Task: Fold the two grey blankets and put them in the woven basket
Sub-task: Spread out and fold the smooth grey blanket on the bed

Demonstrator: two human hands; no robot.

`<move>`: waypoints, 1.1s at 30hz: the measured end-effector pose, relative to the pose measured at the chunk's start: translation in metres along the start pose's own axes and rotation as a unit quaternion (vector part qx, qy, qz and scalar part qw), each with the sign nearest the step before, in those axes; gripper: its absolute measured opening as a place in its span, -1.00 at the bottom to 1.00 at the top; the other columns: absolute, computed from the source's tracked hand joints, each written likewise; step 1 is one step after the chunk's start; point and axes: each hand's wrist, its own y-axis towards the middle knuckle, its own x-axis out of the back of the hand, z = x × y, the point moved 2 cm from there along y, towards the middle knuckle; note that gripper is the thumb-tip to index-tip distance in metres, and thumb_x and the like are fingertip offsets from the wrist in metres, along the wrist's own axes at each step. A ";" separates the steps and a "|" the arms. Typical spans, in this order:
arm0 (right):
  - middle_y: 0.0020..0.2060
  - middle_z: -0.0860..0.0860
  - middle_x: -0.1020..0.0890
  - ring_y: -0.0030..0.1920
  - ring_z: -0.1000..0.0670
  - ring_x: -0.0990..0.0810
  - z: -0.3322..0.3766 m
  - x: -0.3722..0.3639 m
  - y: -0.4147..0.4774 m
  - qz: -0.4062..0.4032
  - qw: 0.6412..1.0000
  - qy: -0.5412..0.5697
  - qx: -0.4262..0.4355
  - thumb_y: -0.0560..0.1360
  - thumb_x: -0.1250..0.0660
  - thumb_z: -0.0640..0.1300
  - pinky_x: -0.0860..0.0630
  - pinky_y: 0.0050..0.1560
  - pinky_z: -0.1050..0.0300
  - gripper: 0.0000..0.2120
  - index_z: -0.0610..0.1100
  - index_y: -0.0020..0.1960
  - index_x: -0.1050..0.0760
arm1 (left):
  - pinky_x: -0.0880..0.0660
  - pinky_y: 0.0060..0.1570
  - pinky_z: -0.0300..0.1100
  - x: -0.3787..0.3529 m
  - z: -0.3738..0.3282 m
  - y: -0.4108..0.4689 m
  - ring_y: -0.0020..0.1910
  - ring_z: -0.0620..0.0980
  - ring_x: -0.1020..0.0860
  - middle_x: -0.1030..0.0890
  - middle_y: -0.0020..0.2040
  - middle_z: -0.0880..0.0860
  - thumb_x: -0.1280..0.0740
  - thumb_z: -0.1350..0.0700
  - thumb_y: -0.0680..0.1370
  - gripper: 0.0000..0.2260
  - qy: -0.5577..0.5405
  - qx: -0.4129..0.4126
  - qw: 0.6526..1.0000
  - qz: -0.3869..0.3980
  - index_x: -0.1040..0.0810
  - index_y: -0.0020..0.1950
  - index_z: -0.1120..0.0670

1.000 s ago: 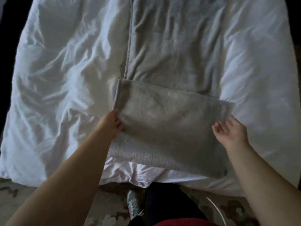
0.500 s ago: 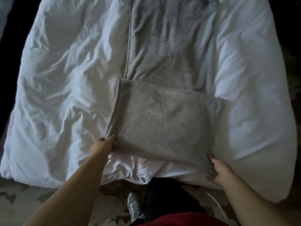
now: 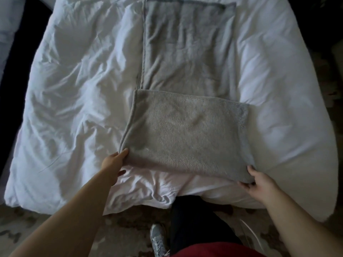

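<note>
A grey blanket point(image 3: 187, 130) lies lengthwise on the white bed, its near end folded back on itself into a fuzzy rectangle; the flat smoother part point(image 3: 187, 47) stretches away toward the far edge. My left hand point(image 3: 113, 162) pinches the near left corner of the fold. My right hand point(image 3: 259, 182) grips the near right corner, fingers tucked under the cloth. Only one blanket shows. The woven basket is out of view.
The rumpled white duvet point(image 3: 74, 101) covers the whole bed and hangs over the near edge. Patterned carpet point(image 3: 55, 225) lies below, with my shoe point(image 3: 157, 240) and dark trouser leg at the bed's foot. Dark floor flanks both sides.
Both hands slid back from the upper fold toward me and took hold of the fold's near corners. The view shifted, showing more of the blanket's far end.
</note>
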 end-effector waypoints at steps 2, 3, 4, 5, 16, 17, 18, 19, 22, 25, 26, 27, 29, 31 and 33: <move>0.20 -0.10 -0.46 0.03 -0.14 -0.50 0.006 0.007 0.000 -0.009 0.998 0.054 0.021 0.58 -0.28 -0.10 -0.52 0.01 -0.10 -0.75 -0.12 0.23 -0.41 | -0.55 -0.24 0.02 0.000 -0.001 -0.003 -0.06 0.02 -0.55 -0.53 -0.03 0.08 -0.34 -0.03 0.54 -0.70 -0.119 0.029 0.992 0.038 -0.44 0.16 0.12; 0.23 -0.11 -0.47 0.07 -0.16 -0.50 0.005 0.010 0.000 -0.011 0.997 0.076 0.026 0.59 -0.26 -0.11 -0.50 0.05 -0.10 -0.80 -0.12 0.20 -0.42 | -0.55 -0.27 0.05 0.000 -0.001 -0.006 -0.05 0.04 -0.55 -0.52 -0.01 0.11 -0.30 -0.01 0.56 -0.72 -0.171 0.048 0.983 0.048 -0.41 0.18 0.12; 0.28 -0.11 -0.47 0.15 -0.17 -0.49 0.003 0.012 -0.002 -0.012 0.996 0.090 0.026 0.61 -0.23 -0.10 -0.48 0.08 -0.09 -0.82 -0.12 0.18 -0.42 | -0.54 -0.29 0.06 -0.001 -0.001 -0.008 -0.05 0.07 -0.55 -0.52 0.02 0.14 -0.28 0.00 0.57 -0.71 -0.206 0.066 0.975 0.050 -0.38 0.20 0.11; 0.33 -0.12 -0.46 0.24 -0.17 -0.47 -0.001 0.012 -0.003 -0.014 0.995 0.099 0.022 0.62 -0.20 -0.09 -0.46 0.11 -0.08 -0.83 -0.13 0.17 -0.44 | -0.55 -0.30 0.07 -0.003 0.001 -0.011 -0.06 0.10 -0.55 -0.50 0.05 0.16 -0.27 -0.01 0.56 -0.69 -0.229 0.082 0.969 0.047 -0.35 0.23 0.11; 0.13 -0.15 -0.51 0.18 -0.17 -0.47 -0.044 -0.016 -0.011 -0.004 0.983 0.179 -0.044 0.57 -0.27 0.07 -0.44 0.16 -0.07 -0.66 -0.13 0.23 -0.44 | -0.35 0.31 0.15 -0.040 0.018 -0.019 0.39 0.16 -0.34 -0.29 0.43 0.15 -0.44 -0.20 0.40 -0.14 -0.388 0.242 0.888 0.053 -0.14 0.50 0.19; 0.03 -0.16 -0.53 0.10 -0.17 -0.49 -0.047 -0.021 -0.014 0.015 0.982 0.181 -0.054 0.56 -0.28 0.07 -0.44 0.16 -0.06 -0.66 -0.18 0.14 -0.46 | -0.40 0.25 0.11 -0.043 0.017 -0.021 0.36 0.15 -0.37 -0.33 0.41 0.14 -0.46 -0.15 0.41 -0.20 -0.395 0.246 0.883 0.052 -0.20 0.47 0.20; -0.05 -0.17 -0.53 0.00 -0.16 -0.51 -0.049 -0.025 -0.018 0.028 0.982 0.176 -0.060 0.55 -0.29 0.05 -0.46 0.12 -0.03 -0.69 -0.22 0.04 -0.47 | -0.45 0.16 0.07 -0.044 0.015 -0.022 0.30 0.14 -0.42 -0.36 0.38 0.14 -0.46 -0.09 0.43 -0.28 -0.399 0.244 0.883 0.048 -0.25 0.44 0.20; -0.11 -0.16 -0.53 -0.08 -0.12 -0.52 -0.050 -0.028 -0.021 0.035 0.983 0.167 -0.059 0.56 -0.29 0.01 -0.48 0.04 0.02 -0.73 -0.23 -0.04 -0.47 | -0.48 0.07 0.04 -0.044 0.013 -0.024 0.23 0.14 -0.46 -0.39 0.35 0.15 -0.45 -0.03 0.45 -0.36 -0.400 0.241 0.884 0.039 -0.29 0.42 0.18; -0.20 -0.07 -0.51 -0.23 0.00 -0.47 -0.045 -0.027 -0.028 0.029 0.990 0.139 -0.021 0.58 -0.26 -0.10 -0.40 -0.24 0.18 -0.84 -0.16 -0.12 -0.46 | -0.49 0.00 0.03 -0.041 0.004 -0.030 0.17 0.12 -0.48 -0.44 0.29 0.13 -0.39 0.05 0.49 -0.48 -0.401 0.221 0.889 0.011 -0.32 0.39 0.12; -0.20 -0.02 -0.49 -0.24 0.04 -0.43 -0.031 -0.019 -0.042 0.030 0.987 0.153 0.039 0.57 -0.27 -0.10 -0.34 -0.26 0.21 -0.91 -0.09 -0.10 -0.45 | -0.48 0.02 0.04 -0.036 -0.010 -0.048 0.12 0.11 -0.47 -0.45 0.21 0.11 -0.35 0.08 0.51 -0.53 -0.418 0.184 0.890 0.003 -0.31 0.37 0.12; -0.19 0.00 -0.49 -0.22 0.05 -0.44 -0.026 -0.018 -0.051 0.043 0.985 0.159 0.060 0.58 -0.26 -0.10 -0.35 -0.24 0.21 -0.92 -0.07 -0.08 -0.45 | -0.47 0.04 0.04 -0.034 -0.014 -0.057 0.14 0.11 -0.47 -0.45 0.21 0.11 -0.33 0.09 0.52 -0.55 -0.425 0.173 0.889 0.009 -0.31 0.37 0.13; -0.17 0.01 -0.50 -0.20 0.05 -0.45 -0.021 -0.018 -0.061 0.059 0.982 0.162 0.080 0.58 -0.25 -0.09 -0.37 -0.21 0.20 -0.93 -0.06 -0.06 -0.46 | -0.48 0.07 0.03 -0.032 -0.019 -0.066 0.17 0.12 -0.47 -0.46 0.24 0.12 -0.31 0.11 0.53 -0.56 -0.433 0.165 0.886 0.019 -0.32 0.38 0.13; -0.09 -0.01 -0.54 -0.08 0.01 -0.50 -0.013 -0.018 -0.080 0.089 0.974 0.173 0.117 0.60 -0.22 -0.08 -0.46 -0.01 0.11 -0.87 -0.08 0.09 -0.47 | -0.48 0.17 0.03 -0.024 -0.027 -0.085 0.23 0.13 -0.48 -0.47 0.30 0.13 -0.28 0.14 0.54 -0.57 -0.454 0.155 0.876 0.041 -0.34 0.40 0.15; 0.02 -0.02 -0.56 0.08 -0.05 -0.50 -0.008 -0.016 -0.099 0.110 0.965 0.184 0.154 0.62 -0.18 -0.10 -0.44 0.21 -0.01 -0.76 -0.07 0.26 -0.42 | -0.48 0.20 0.00 -0.014 -0.034 -0.104 0.22 0.13 -0.51 -0.48 0.30 0.14 -0.28 0.16 0.54 -0.58 -0.466 0.141 0.872 0.052 -0.35 0.39 0.16; 0.04 -0.02 -0.57 0.09 -0.04 -0.52 -0.007 -0.012 -0.119 0.132 0.955 0.192 0.183 0.63 -0.15 -0.14 -0.54 0.08 0.04 -0.79 -0.08 0.24 -0.43 | -0.51 0.11 -0.06 -0.003 -0.038 -0.125 0.17 0.11 -0.52 -0.50 0.27 0.14 -0.30 0.16 0.54 -0.60 -0.474 0.119 0.870 0.055 -0.36 0.37 0.17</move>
